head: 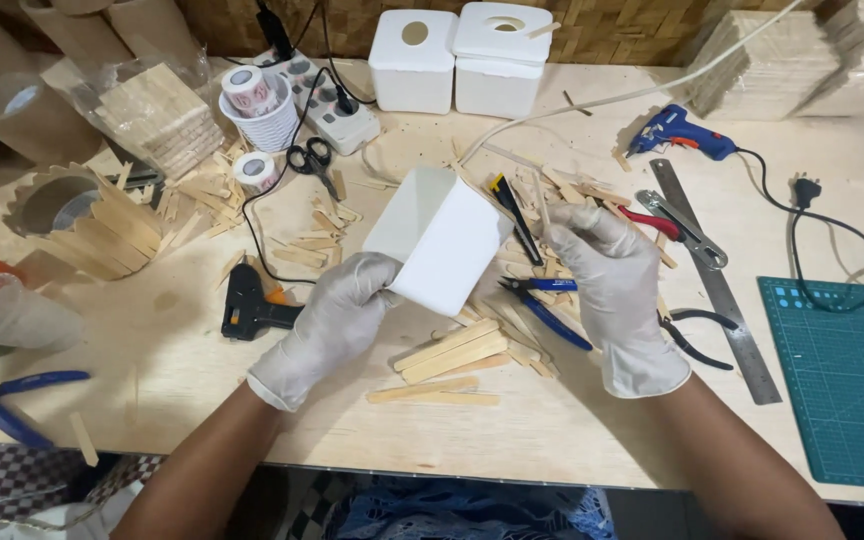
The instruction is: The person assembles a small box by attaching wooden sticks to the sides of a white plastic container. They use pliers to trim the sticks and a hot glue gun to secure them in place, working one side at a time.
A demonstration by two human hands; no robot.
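White box, open-topped and tilted on its side, sits raised above the wooden workbench between my two gloved hands. My left hand pinches the box's lower near corner, thumb on the outer face and fingers curled beneath. My right hand grips the far right edge, fingers bent around the rim. Both hands are clenched on the box and neither is free.

Directly below the box lies a loose heap of flat wooden sticks, several stacked side by side. Blue-handled pliers rest among them, just beside my right hand. A black glue gun lies on the bench just left of my left hand. A blue glue gun lies farther back to the right, near a steel ruler and a green cutting mat. Black scissors lie behind the box, next to a white basket holding a roll of tape. Two more white boxes stand at the back of the bench. At far left a cardboard tube is partly ringed with upright sticks.
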